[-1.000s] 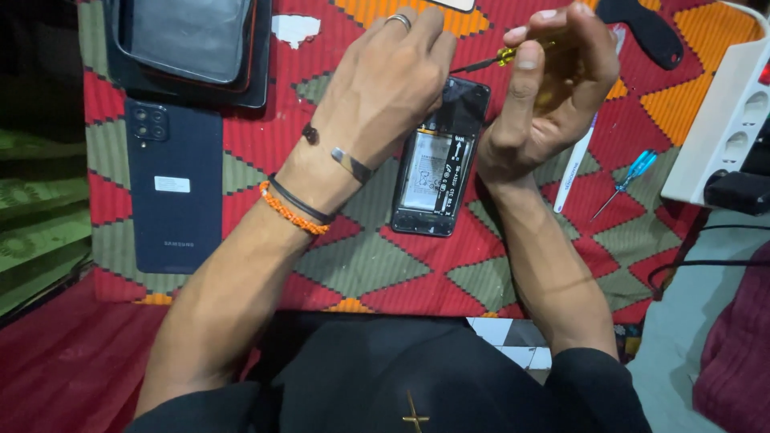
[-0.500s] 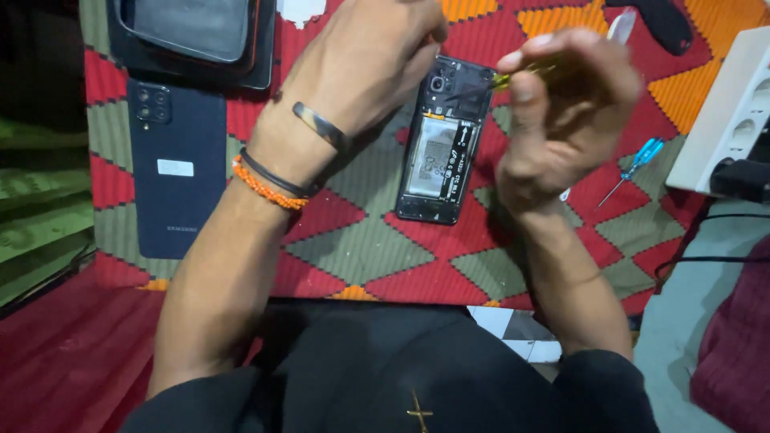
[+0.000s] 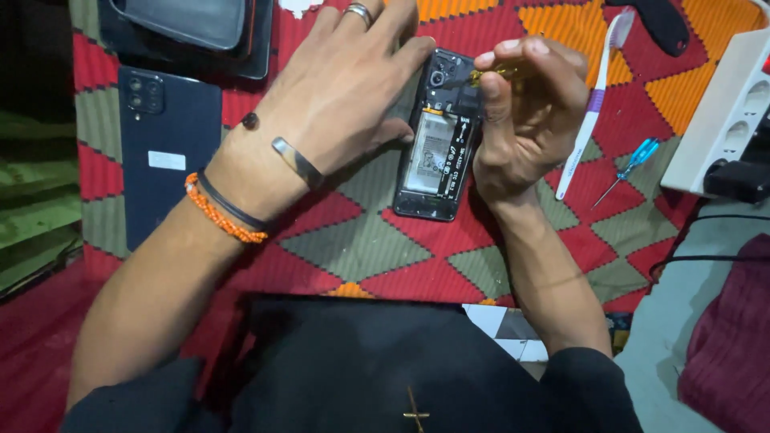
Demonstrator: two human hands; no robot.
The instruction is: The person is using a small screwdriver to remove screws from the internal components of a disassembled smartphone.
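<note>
— Black, with its back cover off: is that the opened phone (image 3: 439, 136) in the middle?

— Yes. It lies flat on the patterned cloth (image 3: 345, 248), camera end pointing away from the person, with its battery and dark inner boards showing.

— Who is touching it?

— Both hands. The left hand (image 3: 341, 96) lies spread over the phone's left edge, fingers apart and resting flat, steadying it rather than gripping. A ring sits on one finger, and a metal bangle, a black band and an orange bead bracelet (image 3: 220, 215) circle the wrist.

— And the other?

— The right hand (image 3: 525, 120) is at the phone's right edge, fingers pinched together around a small yellow-handled screwdriver (image 3: 491, 74). Its tip points at the phone's upper part, just beside the camera opening; whether it touches a screw I cannot tell.

— What lies around the phone?

— To the right of it, just past the right hand, a white and purple toothbrush (image 3: 592, 112) lies lengthwise. Further right is a small blue-handled screwdriver (image 3: 630, 166), and beyond that a white power strip (image 3: 718, 112) with a black plug in it.

— And to the left?

— A dark blue back cover (image 3: 168, 152) lies well apart from the phone, camera cut-outs at its far end. Beyond that cover sits a dark tray (image 3: 261, 48) with a grey object in it.
</note>
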